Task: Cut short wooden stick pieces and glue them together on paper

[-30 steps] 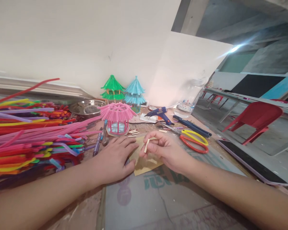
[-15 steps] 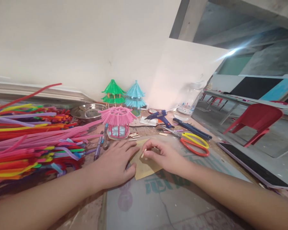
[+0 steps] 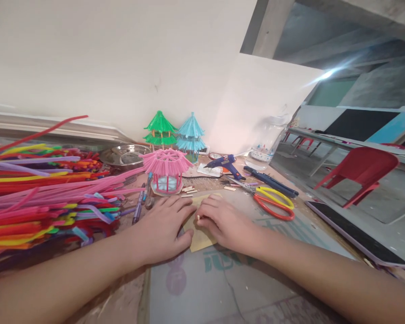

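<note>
the left hand (image 3: 164, 229) lies flat, fingers spread, on a tan card sheet (image 3: 199, 237) on the table; the right hand (image 3: 221, 221) pinches a short pale wooden stick (image 3: 198, 218) against that smooth card, fuzzy pipe cleaners (image 3: 43, 193) heaped left

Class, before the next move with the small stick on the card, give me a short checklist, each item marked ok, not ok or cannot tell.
1. Left hand lies flat on the card, steadying it: ok.
2. Right hand has the stick pinched at its fingertips: ok.
3. Stick touches the card: cannot tell, the fingers hide most of it.
4. Glue on the stick: cannot tell.
5. Glue gun and scissors lie apart from both hands: ok.
6. Pink pavilion stands upright, clear of the fingers: ok.
</note>
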Demonstrator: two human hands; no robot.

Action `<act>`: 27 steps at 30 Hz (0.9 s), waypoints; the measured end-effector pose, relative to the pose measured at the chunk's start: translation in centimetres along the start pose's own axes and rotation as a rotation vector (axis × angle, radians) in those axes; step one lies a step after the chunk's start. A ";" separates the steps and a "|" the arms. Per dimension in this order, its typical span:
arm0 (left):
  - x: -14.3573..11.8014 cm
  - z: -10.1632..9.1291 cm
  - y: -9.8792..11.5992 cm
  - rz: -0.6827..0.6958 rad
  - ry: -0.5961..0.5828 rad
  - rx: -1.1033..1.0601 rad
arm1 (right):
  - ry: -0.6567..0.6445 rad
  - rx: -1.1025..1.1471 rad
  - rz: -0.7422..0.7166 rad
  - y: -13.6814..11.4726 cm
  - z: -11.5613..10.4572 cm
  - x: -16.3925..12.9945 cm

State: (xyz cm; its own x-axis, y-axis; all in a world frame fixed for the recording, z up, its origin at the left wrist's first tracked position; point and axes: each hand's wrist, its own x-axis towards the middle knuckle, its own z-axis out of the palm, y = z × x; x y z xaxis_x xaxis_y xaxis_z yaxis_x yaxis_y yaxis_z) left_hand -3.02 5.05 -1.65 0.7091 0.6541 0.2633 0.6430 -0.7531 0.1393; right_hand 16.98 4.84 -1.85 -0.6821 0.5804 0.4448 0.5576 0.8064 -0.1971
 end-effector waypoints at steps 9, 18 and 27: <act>0.0 0.1 0.0 -0.024 -0.013 0.012 | -0.047 0.029 0.074 -0.2 -0.5 -0.6; 0.0 0.5 -0.1 -0.021 0.010 0.025 | -0.033 0.011 -0.070 -0.2 -0.6 -0.8; 0.1 0.3 0.0 -0.017 -0.001 0.028 | 0.010 0.116 -0.041 0.7 -0.3 -0.9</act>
State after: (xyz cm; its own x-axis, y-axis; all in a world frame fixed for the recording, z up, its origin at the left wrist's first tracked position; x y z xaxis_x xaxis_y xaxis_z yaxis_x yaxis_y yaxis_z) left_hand -2.86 5.14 -1.92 0.6982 0.6672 0.2597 0.6630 -0.7394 0.1172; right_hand 18.14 4.80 -2.11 -0.6978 0.5462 0.4634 0.4707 0.8373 -0.2781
